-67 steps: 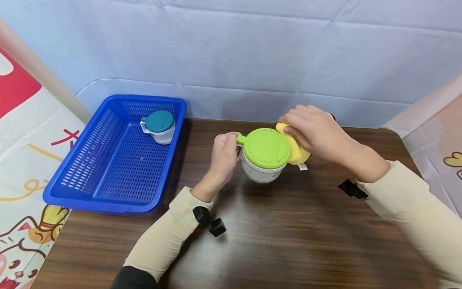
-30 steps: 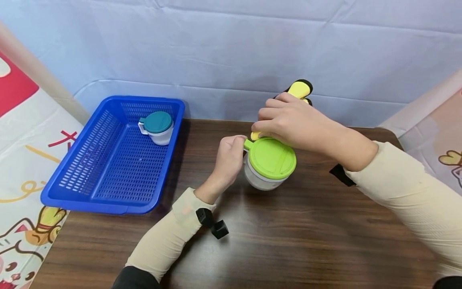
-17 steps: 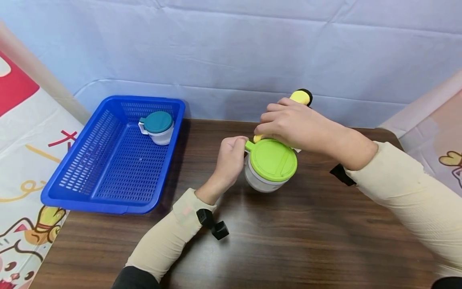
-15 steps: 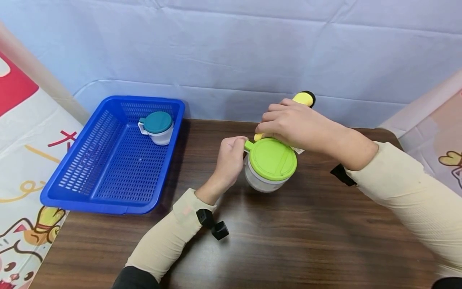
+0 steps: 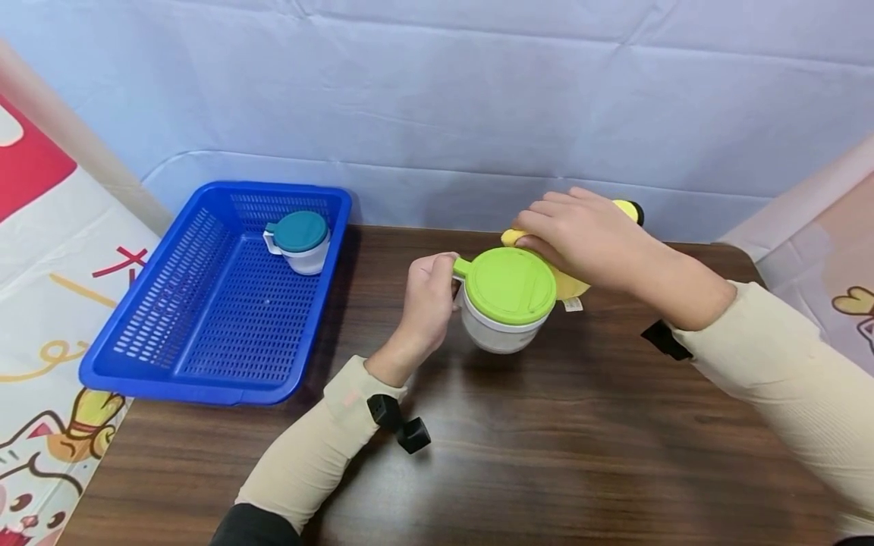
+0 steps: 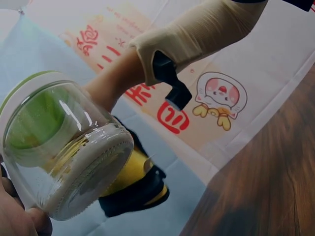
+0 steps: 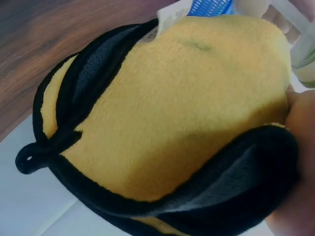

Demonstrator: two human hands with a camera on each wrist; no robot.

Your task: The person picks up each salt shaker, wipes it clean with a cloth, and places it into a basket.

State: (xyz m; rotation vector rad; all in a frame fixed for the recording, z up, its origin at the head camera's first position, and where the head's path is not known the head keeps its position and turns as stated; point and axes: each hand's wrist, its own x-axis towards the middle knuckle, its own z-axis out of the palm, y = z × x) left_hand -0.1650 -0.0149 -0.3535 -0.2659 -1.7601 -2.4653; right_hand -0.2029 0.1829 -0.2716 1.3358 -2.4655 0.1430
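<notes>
A clear glass seasoning jar point(image 5: 501, 334) with a bright green lid point(image 5: 510, 285) is held above the table. My left hand point(image 5: 426, 299) grips it by the handle on its left side. With my right hand point(image 5: 587, 235) I hold a yellow cleaning cloth point(image 5: 568, 285) at the jar's back right side. In the right wrist view the bunched cloth point(image 7: 197, 98) shows black edging and a small hanging loop. The left wrist view shows the jar point(image 6: 74, 142) tilted, its ribbed base visible. My right fingertips are partly hidden behind the cloth and lid.
A blue perforated basket point(image 5: 273, 390) stands on the left of the wooden table point(image 5: 546, 455). Inside its back right corner is a similar jar with a teal lid point(image 5: 300, 230). A pale cloth backdrop point(image 5: 437, 114) hangs behind the table.
My right hand first carried the cloth leftward behind the jar, then moved it back right along the jar's side. The jar has shifted slightly left and away, still in my left hand.
</notes>
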